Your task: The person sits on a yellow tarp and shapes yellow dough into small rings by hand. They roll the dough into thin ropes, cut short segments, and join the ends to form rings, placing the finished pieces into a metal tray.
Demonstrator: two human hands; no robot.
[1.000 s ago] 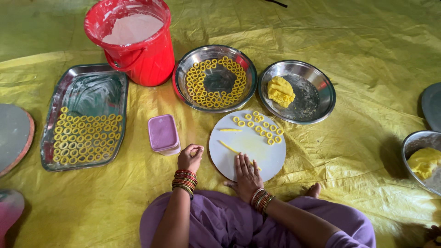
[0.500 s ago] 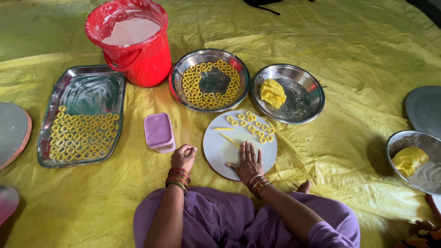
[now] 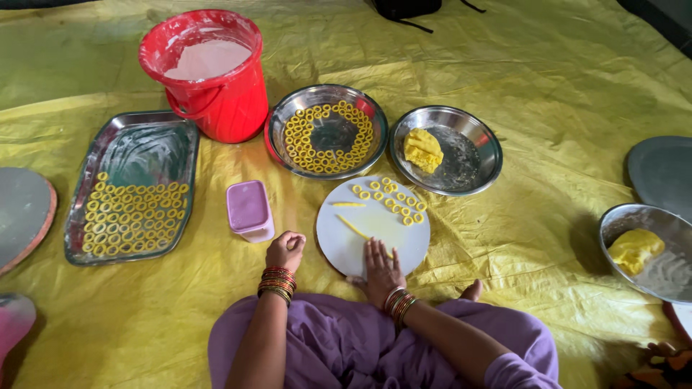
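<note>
I sit on a yellow sheet with a round white board (image 3: 375, 248) in front of me. My right hand (image 3: 380, 268) lies flat on the board's near edge, fingers spread over a thin yellow dough strip (image 3: 355, 227). Another short strip (image 3: 347, 204) and several small dough rings (image 3: 393, 198) lie on the board's far part. My left hand (image 3: 285, 251) rests curled in a loose fist on the sheet, just left of the board, beside a small lilac box (image 3: 249, 209). Whether it holds anything is hidden.
A round steel plate (image 3: 281, 119) with rings stands behind the board, and a steel bowl (image 3: 476, 137) with a dough lump at its right. A rectangular tray (image 3: 137, 140) of rings lies left. A red bucket (image 3: 223, 108) stands at the back. Another bowl (image 3: 620, 223) with dough sits right.
My right hand has slid slightly over the dough strip on the board. The view has shifted a little. My left hand stays curled beside the board.
</note>
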